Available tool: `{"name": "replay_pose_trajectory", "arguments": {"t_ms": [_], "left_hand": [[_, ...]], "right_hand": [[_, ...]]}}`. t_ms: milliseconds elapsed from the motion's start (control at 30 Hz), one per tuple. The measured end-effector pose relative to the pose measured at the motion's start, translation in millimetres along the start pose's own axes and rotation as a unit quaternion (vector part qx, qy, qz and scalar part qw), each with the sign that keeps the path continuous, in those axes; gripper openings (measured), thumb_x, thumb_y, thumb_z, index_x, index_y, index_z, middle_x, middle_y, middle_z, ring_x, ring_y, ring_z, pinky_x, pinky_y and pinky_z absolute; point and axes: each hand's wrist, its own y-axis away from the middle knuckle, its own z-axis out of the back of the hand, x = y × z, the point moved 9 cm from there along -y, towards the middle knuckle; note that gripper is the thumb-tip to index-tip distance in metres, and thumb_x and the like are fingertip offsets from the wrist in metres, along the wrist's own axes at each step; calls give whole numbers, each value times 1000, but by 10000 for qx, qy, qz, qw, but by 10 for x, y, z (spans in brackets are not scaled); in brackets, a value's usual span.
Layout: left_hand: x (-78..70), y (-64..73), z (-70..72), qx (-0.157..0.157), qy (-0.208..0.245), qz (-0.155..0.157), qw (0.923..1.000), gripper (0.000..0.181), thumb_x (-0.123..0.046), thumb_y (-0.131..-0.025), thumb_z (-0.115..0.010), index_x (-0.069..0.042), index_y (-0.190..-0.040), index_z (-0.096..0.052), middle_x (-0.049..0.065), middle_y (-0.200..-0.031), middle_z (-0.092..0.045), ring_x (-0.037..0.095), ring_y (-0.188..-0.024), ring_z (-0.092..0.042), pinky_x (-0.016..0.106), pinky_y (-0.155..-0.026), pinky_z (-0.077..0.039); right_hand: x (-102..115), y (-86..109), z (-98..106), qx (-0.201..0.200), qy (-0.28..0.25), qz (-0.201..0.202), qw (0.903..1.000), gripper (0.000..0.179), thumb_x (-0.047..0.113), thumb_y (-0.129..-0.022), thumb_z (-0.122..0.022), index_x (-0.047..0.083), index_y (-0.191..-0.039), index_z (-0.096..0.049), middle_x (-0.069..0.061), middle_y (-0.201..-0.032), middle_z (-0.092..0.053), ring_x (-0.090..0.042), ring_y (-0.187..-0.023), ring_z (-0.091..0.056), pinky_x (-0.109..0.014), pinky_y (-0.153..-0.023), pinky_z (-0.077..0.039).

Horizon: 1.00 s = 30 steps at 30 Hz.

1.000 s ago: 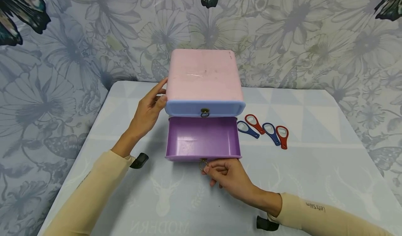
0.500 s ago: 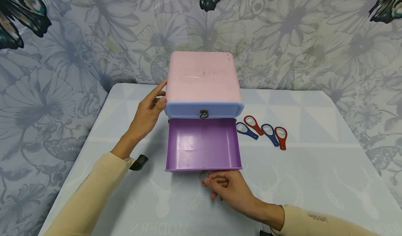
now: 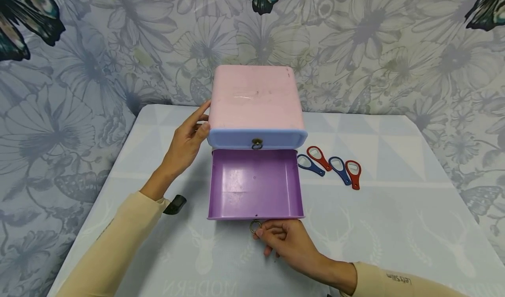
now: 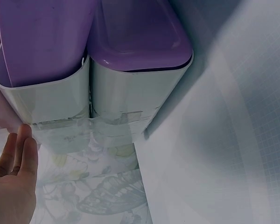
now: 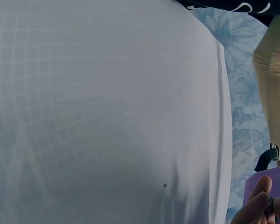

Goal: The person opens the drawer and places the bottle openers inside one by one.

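Note:
A small drawer unit with a pink top (image 3: 256,97) stands on the table. Under its blue upper drawer front (image 3: 236,138), a purple drawer (image 3: 256,183) is pulled far out, with nothing seen inside. My right hand (image 3: 292,244) pinches the metal ring pull (image 3: 255,227) on that drawer's front. In the right wrist view, the right hand (image 5: 259,207) shows only at the lower corner. My left hand (image 3: 183,145) rests its extended fingers against the unit's left side. In the left wrist view, another purple drawer (image 4: 140,37) sits in its white casing (image 4: 126,93), beside the pulled-out one.
To the right of the unit lie several small red and blue tools with oval loops, among them a red one (image 3: 353,174) and a blue one (image 3: 340,169). A flower-patterned wall covering (image 3: 375,47) rises behind the pale table (image 3: 394,218).
The purple drawer has slid further out toward me, with my right hand drawing back on its ring. My left hand has stayed at the unit's side.

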Motion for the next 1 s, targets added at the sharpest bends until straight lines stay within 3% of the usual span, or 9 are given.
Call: {"name": "replay_pose_trajectory", "arguments": {"t_ms": [500,800,1000], "left_hand": [[-33,4,-16,14,-86,-36,10000,52,-48,-105,-47,-46,-154,-32,8,-136,-56,21,-107,-60,34,-89,-42],[-39,15,-11,13,-88,-47,9999,50,-48,-105,-46,-49,-153,-31,8,-137,-54,19,-107,-59,33,-88,-42],[-37,17,-22,29,-70,-59,10000,50,-46,-105,-46,-48,-154,-31,8,-137,-54,20,-106,-59,33,-88,-42]], "right_hand": [[-254,147,131,193,158,-544,9982,23,23,-94,-71,2,-103,-74,-17,-85,-74,-14,-67,-69,-27,-53,-52],[-272,196,392,198,664,-178,9974,19,16,-90,-74,2,-102,-75,-6,-93,-75,-7,-82,-69,-25,-71,-56],[-259,206,588,143,856,129,9961,18,13,-89,-74,1,-102,-75,-9,-93,-76,-9,-82,-70,-25,-71,-56]]}}
